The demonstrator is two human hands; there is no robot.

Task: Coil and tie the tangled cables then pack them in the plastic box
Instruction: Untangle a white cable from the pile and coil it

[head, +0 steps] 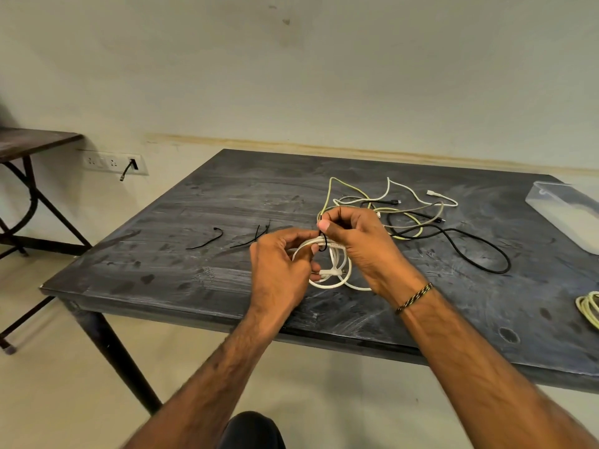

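A coiled white cable [334, 280] hangs between both hands above the dark table [207, 222]. My left hand [278, 270] grips the coil from the left side. My right hand [353, 234] pinches a thin black cable tie [322, 244] looped around the coil's strands. Behind the hands lies a tangle of cables [398, 212], yellow-green, white, grey and black, with a black cable [479, 251] looping out to the right. A clear plastic box [564, 212] stands at the table's right edge.
Loose black cable ties [207, 240] lie on the table left of the hands. A coiled yellow-green cable [590, 307] sits at the right frame edge. A second table [32, 144] and a wall socket panel [113, 163] are at the left.
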